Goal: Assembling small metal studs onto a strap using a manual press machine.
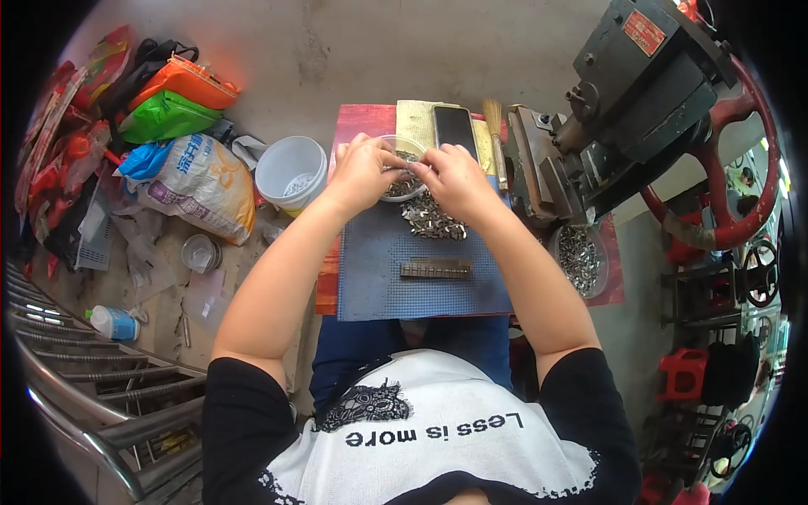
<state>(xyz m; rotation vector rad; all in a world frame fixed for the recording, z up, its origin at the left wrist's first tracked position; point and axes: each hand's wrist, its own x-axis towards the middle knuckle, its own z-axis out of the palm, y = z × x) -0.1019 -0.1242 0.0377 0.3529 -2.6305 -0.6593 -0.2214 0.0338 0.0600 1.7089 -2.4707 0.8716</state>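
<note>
My left hand (360,174) and my right hand (459,180) meet over a clear round tub (394,138) that holds small metal pieces. Fingertips of both are pinched close together; whatever they grip is too small to make out. Just below them, a loose heap of small shiny metal pieces (433,220) lies on a blue textured mat (370,273). Nearer to me on the mat rests a narrow metal bar (436,269) with a row of slots or segments along it.
A dark hand press (648,93) with a red wheel (762,198) stands at the right. Beside its base sits another tub of metal pieces (581,261). A phone (455,130) and a brush (497,143) lie at the back; a white bucket (290,168) stands left.
</note>
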